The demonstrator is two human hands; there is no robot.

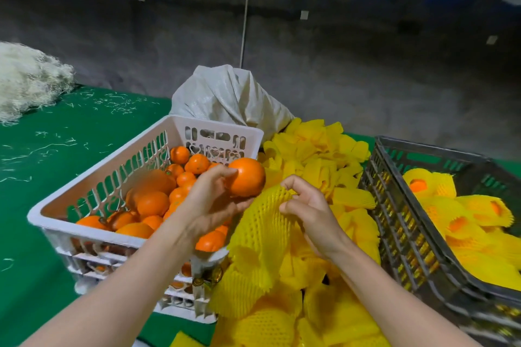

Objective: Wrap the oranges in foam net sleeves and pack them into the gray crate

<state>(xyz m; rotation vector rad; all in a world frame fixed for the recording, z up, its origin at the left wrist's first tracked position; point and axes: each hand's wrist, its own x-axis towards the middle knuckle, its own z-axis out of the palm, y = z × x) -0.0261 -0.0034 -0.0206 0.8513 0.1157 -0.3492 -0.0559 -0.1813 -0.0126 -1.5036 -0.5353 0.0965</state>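
Note:
My left hand point(210, 200) grips an orange point(248, 177) above the right edge of the white crate point(93, 177), which holds several loose oranges point(153, 203). My right hand point(313, 211) pinches the top edge of a yellow foam net sleeve point(260, 231) just below and right of that orange. The sleeve hangs over a pile of yellow sleeves point(315, 155) between the two crates. At the right, the gray crate point(394, 222) holds several oranges wrapped in yellow sleeves point(456, 214).
A green cloth point(70, 127) covers the table, scattered with pale shreds. A heap of white shredded fibre point(25, 79) lies at the far left. A tied white sack point(225, 96) stands behind the white crate. A thin cord point(245, 11) hangs down in front of the dark wall.

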